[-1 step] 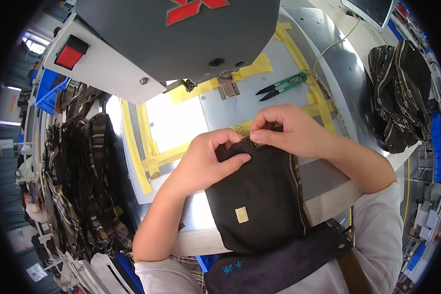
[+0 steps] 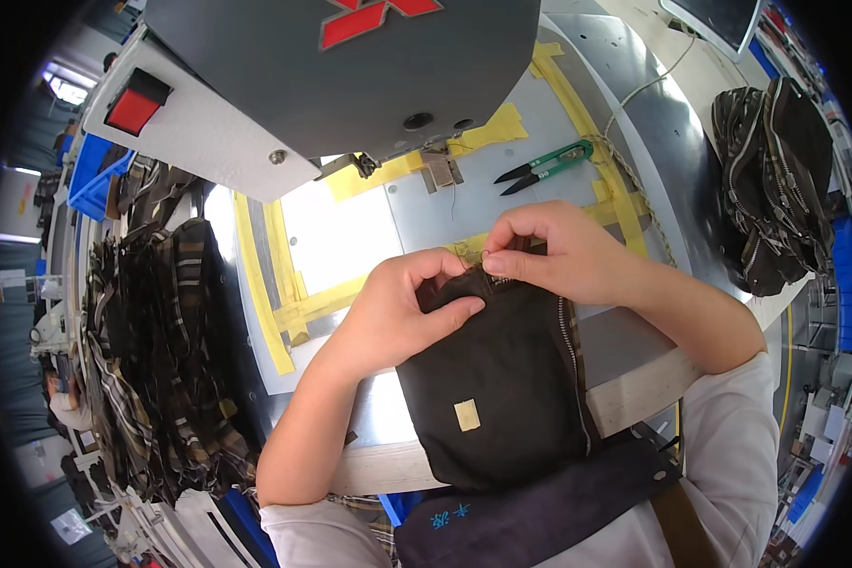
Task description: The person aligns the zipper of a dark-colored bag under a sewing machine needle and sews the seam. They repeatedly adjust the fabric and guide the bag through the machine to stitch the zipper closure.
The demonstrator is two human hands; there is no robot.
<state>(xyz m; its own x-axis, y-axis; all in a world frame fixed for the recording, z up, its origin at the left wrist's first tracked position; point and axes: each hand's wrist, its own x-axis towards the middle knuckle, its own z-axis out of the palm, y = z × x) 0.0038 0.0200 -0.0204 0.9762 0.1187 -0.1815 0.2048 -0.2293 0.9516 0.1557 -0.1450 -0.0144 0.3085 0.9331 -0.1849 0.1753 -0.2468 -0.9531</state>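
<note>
A dark brown fabric piece (image 2: pixel 502 388), pouch-like, hangs over the table's front edge toward my lap. Along its right side runs a metal zipper (image 2: pixel 569 331), and a small yellow tape patch (image 2: pixel 467 415) sticks to its face. My left hand (image 2: pixel 412 308) is closed on the top left corner, thumb in front and fingers behind. At the top edge, my right hand (image 2: pixel 549 251) pinches beside a short zipper end; whether the fingertips hold fabric or thread is too small to tell. Green-handled thread snips (image 2: pixel 549 168) lie beyond my right hand.
A grey sewing machine head (image 2: pixel 350 85) overhangs the plate, its presser foot (image 2: pixel 439 170) beyond my hands. Yellow tape (image 2: pixel 275 275) frames the work surface. Plaid and dark fabric pieces (image 2: pixel 175 331) hang at left; zippered brown pieces (image 2: pixel 772 180) are piled at right. A blue bin (image 2: pixel 99 175) stands far left.
</note>
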